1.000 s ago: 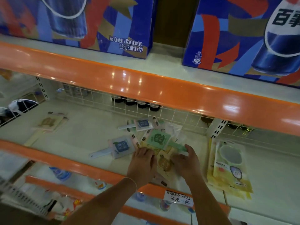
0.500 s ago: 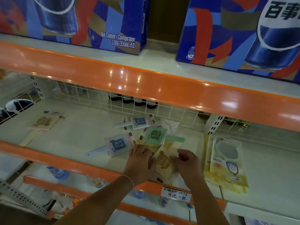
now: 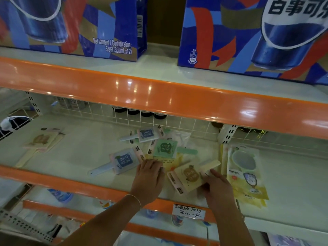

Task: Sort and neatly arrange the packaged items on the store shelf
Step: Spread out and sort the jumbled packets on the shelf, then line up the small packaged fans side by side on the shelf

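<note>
The beige paddle-shaped pack (image 3: 189,175) lies on the shelf (image 3: 85,148) between both hands, handle angled up-right past the right hand (image 3: 217,185), which pinches its right edge, while the left hand (image 3: 149,178) rests flat with fingers extended beside its left edge.

Paddle packs (image 3: 160,150) mid-shelf; pouches (image 3: 245,173) right; another paddle pack (image 3: 41,140) far left.

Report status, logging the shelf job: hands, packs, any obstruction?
Left hand flat on yellow pack. Right hand grips beige pack. Loose packs crowd behind.
</note>
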A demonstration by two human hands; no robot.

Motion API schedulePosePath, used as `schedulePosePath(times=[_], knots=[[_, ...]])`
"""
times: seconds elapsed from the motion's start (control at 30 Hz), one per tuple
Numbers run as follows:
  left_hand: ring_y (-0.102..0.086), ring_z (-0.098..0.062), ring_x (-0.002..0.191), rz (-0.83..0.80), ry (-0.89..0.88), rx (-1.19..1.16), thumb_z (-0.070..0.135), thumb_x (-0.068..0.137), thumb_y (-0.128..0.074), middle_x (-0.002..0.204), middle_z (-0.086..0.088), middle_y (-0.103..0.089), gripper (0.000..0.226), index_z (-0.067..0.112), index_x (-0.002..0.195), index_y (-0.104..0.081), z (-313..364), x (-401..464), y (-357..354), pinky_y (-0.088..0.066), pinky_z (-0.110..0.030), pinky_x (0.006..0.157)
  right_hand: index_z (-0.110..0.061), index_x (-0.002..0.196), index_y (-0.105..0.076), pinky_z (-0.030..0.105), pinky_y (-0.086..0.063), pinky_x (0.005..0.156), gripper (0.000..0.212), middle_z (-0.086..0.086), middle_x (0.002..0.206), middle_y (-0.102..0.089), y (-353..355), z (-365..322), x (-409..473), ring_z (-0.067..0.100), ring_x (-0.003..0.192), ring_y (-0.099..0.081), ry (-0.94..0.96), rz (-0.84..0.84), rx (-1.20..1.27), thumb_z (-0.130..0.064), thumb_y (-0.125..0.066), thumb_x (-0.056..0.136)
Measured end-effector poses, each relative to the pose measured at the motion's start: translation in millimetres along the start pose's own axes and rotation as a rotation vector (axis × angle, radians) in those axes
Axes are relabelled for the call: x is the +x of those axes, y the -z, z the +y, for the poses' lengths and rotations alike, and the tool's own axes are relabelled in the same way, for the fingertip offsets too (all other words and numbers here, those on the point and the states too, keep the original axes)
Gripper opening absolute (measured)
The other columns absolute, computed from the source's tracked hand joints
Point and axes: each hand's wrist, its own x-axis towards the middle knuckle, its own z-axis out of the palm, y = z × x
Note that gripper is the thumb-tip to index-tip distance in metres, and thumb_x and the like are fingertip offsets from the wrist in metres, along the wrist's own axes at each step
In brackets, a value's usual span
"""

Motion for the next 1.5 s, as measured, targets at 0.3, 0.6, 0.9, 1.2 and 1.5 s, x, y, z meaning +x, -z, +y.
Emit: schedulePosePath(times=[0.3,0.6,0.9,1.2,1.5], knots=[[-0.066,-0.015,0.077,-0.019,0.452,-0.559,0.034,0.096,-0.051,0.082,0.004,-0.069,0.019,0.02,0.1,-0.063,14.9,4.4,24.0,-0.056,-0.042,0.07,-0.005,0.124,-0.047,0.043,-0.06,0.074,0.048,0.028,0.108,-0.068,-23.7,36.5,-19.2,0.041,0.102,-0.066,0.032,-0.17,0.182,0.023,-0.045,0.084],[-0.063,-0.021,0.064,0.058,0.821,-0.893,0.024,0.098,-0.054,0.068,-0.003,-0.071,0.024,0.022,0.08,-0.07,-18.0,16.0,77.2,-0.046,-0.034,0.059,0.001,0.099,-0.054,0.065,-0.049,0.088,0.014,0.035,0.095,-0.058,-80.4,57.6,-45.1,0.043,0.089,-0.063,0.054,-0.31,-0.054,0.006,-0.059,0.086],[-0.051,-0.008,0.052,0.05,0.809,-0.635,0.036,0.091,-0.061,0.059,0.009,-0.057,0.022,0.02,0.077,-0.066,-126.5,11.9,144.0,-0.04,-0.021,0.049,0.007,0.102,-0.066,0.054,-0.051,0.092,0.017,0.023,0.083,-0.072,-152.3,94.8,-64.6,0.032,0.07,-0.068,-0.094,-0.325,-0.214,-0.003,-0.055,0.093],[-0.056,-0.011,0.066,0.145,0.808,-0.35,0.015,0.093,-0.054,0.081,0.005,-0.06,0.022,0.02,0.114,-0.058,-239.2,9.3,231.1,-0.041,-0.013,0.051,0.012,0.104,-0.062,0.031,-0.058,0.054,0.017,0.024,0.084,-0.071,-265.9,169.8,-82.5,0.03,0.067,-0.069,-0.174,-0.431,-0.362,0.005,-0.049,0.094],[-0.049,-0.026,0.111,0.142,0.716,-0.114,0.016,0.091,-0.05,0.118,-0.006,-0.058,0.033,0.015,0.123,-0.058,-316.7,-7.0,270.6,-0.041,-0.031,0.089,0.011,0.104,-0.058,0.029,-0.058,0.06,0.015,0.031,0.102,-0.068,-373.0,240.6,-93.8,0.031,0.084,-0.07,-0.242,-0.446,-0.239,0.005,-0.047,0.096]])
